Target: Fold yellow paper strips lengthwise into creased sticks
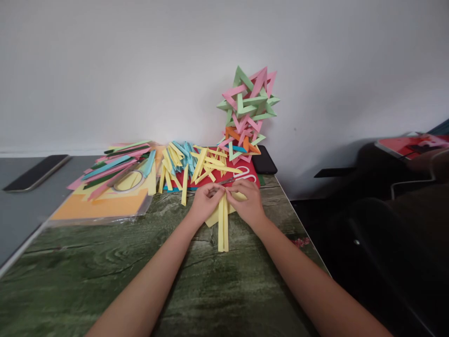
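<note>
Between my hands is a folded yellow paper strip (223,227), creased lengthwise, its long end pointing toward me. My left hand (207,202) pinches the strip's far end from the left. From the right, my right hand (247,201) pinches the same end, fingertips almost meeting the left ones. Under the hands lies a flat piece of yellow paper (212,219), partly covered. Just beyond my fingers rest scissors with white handles (242,173), their blades partly hidden. Behind the left hand, several folded yellow strips (199,164) are heaped with blue folded strips (187,157) on red paper (250,168).
Folded-paper star models (250,100) in pink, green and orange stand against the wall. A dark phone (264,160) lies beside them. At left are coloured strips (112,164), a tape roll (128,181), orange paper (101,206) and another phone (37,173). The table's right edge drops off beside a dark chair.
</note>
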